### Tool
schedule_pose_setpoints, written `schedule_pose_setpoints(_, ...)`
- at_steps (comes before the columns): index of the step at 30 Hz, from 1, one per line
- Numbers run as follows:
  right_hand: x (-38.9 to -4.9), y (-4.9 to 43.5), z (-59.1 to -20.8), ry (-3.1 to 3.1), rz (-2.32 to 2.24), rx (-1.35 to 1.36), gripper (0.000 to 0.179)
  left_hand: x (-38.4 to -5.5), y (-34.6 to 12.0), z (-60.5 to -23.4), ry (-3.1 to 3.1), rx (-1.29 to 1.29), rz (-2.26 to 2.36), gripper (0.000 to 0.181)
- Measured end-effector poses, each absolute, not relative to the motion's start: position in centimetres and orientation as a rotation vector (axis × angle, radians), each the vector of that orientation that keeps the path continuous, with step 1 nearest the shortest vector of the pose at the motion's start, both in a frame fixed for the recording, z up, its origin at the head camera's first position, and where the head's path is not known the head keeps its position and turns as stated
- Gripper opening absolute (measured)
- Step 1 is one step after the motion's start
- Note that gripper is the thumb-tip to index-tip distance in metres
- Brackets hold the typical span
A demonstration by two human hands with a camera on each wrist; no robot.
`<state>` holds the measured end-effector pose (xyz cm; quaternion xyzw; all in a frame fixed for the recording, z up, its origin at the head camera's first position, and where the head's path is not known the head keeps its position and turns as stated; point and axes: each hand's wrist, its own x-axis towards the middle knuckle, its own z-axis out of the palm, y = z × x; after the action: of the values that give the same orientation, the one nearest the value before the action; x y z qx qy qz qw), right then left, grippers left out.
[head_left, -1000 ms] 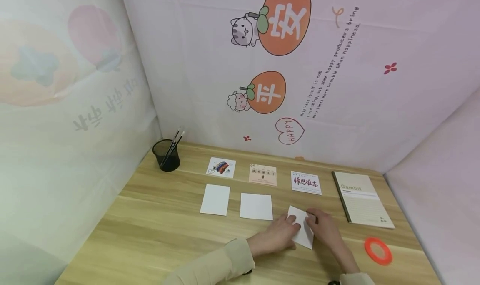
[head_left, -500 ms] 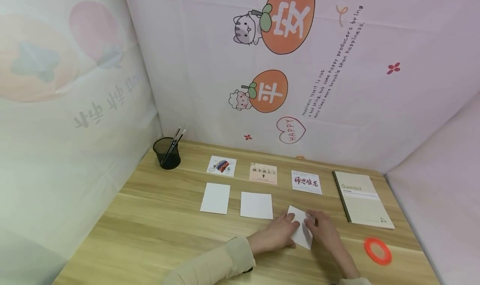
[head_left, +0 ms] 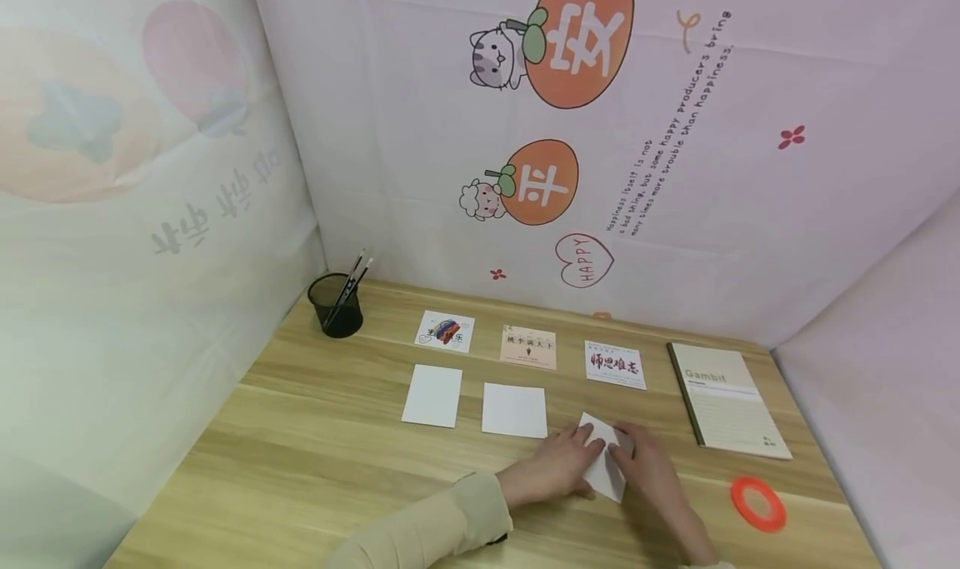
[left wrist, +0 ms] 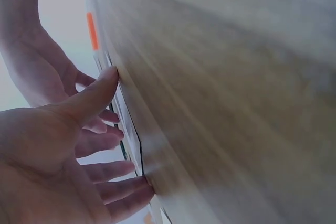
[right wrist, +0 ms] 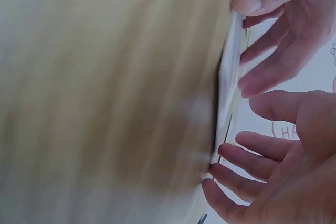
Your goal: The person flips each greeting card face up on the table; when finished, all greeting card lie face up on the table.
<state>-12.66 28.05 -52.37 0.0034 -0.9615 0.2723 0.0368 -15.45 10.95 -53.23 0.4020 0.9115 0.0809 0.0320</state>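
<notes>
A white card [head_left: 607, 476] lies slanted on the wooden table in the head view, partly covered by both hands. My left hand [head_left: 557, 466] rests along its left side, fingers on the upper part and thumb lower down. From the right, my right hand [head_left: 651, 467] touches the card's right side with its fingertips. In the left wrist view my left thumb [left wrist: 102, 87] is stretched out at the card's edge, and the fingers are fairly straight. The right wrist view shows my right fingers [right wrist: 260, 163] spread and loosely extended beside the card's thin edge.
Two blank white cards [head_left: 432, 396] [head_left: 514, 410] lie to the left. Behind them stands a row of printed cards [head_left: 528, 348] lying flat. A notebook [head_left: 727, 398] and an orange-red tape ring [head_left: 758, 504] are at right. A black mesh pen cup [head_left: 335, 305] stands at back left.
The head view has shifted slightly. Both hands stay at the white card with only small finger movements; the card remains in nearly the same place.
</notes>
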Motion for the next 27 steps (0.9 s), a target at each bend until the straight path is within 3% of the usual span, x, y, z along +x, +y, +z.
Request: schedule_pose_setpoints(27, -13.08, 28.13, -52.07, -2.993, 0.853, -0.070, 0.037, -15.24, 10.95, -53.30, 2.842, 1.219, 0.189, 0.074)
